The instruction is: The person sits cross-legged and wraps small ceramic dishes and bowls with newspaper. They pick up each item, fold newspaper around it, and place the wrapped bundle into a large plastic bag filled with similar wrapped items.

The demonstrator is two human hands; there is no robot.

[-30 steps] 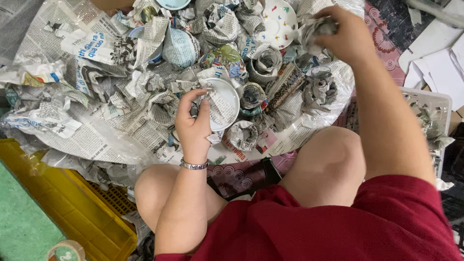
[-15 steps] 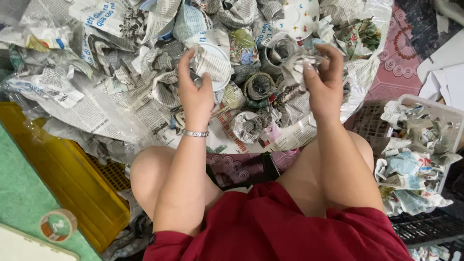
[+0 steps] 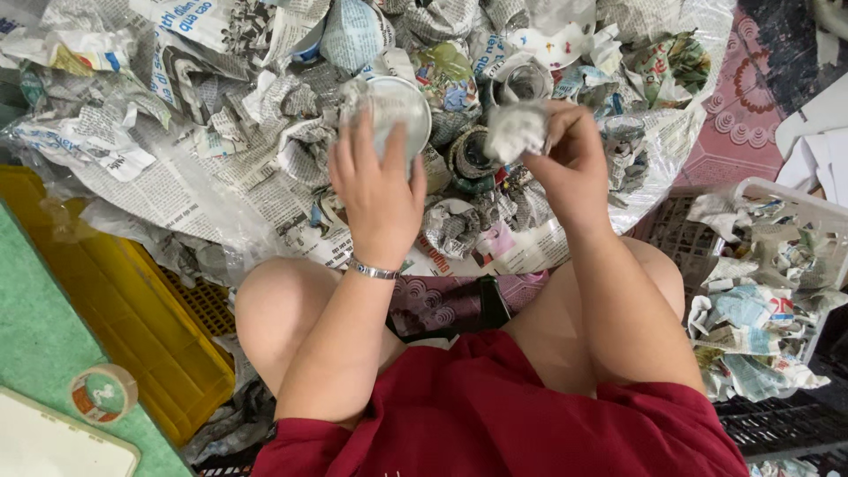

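1. Left hand (image 3: 378, 190): back of the hand faces the camera, fingers (image 3: 367, 141) extended upward and slightly spread, curled over at the tips in a grasp.
2. Left wrist: straight, in line with the forearm; a thin metal bracelet (image 3: 373, 269) encircles it.
3. Left forearm: bare, running from the lower centre of the view up to the hand.
4. Right hand (image 3: 570, 159): fingers flexed inward, closed in a pinch grip at the same height as the left hand.
5. Right forearm: bare, angled up and leftward from the lower right.
6. Both hands are near each other, not touching.
7. Both knees are bent and bare; red sleeves cover the upper arms.
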